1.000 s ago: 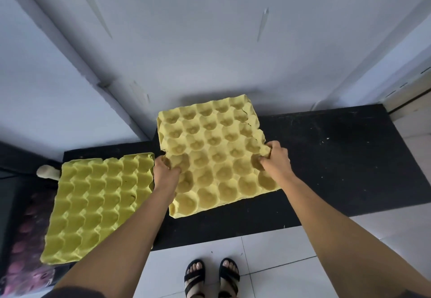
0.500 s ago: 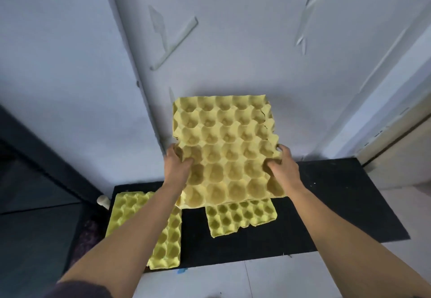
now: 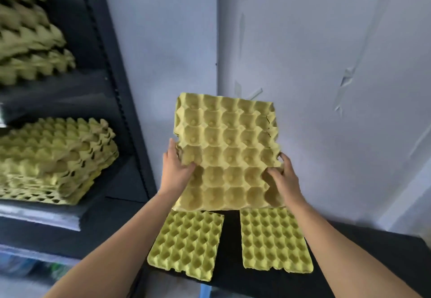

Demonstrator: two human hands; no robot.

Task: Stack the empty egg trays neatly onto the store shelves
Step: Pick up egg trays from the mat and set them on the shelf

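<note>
A yellow egg tray (image 3: 227, 148) hangs in the air in front of the wall, cups facing me, its right edge torn. My left hand (image 3: 175, 171) grips its left edge and my right hand (image 3: 281, 178) grips its right edge. Below it, two more yellow egg trays (image 3: 187, 242) (image 3: 275, 240) lie flat side by side on a black mat (image 3: 229, 251). At the left stands a dark shelf unit (image 3: 121, 101). A stack of egg trays (image 3: 56, 160) rests on its middle shelf and another stack (image 3: 30, 47) on the shelf above.
A pale wall (image 3: 326, 87) with peeling tape rises behind the held tray. The shelf's dark upright post runs diagonally between the stacks and the wall. Blurred items sit on the lowest shelf (image 3: 28, 265) at bottom left.
The tray has been lifted higher off the mat, held in both hands. My view has swung left and up, bringing the shelf unit and its tray stacks into sight.
</note>
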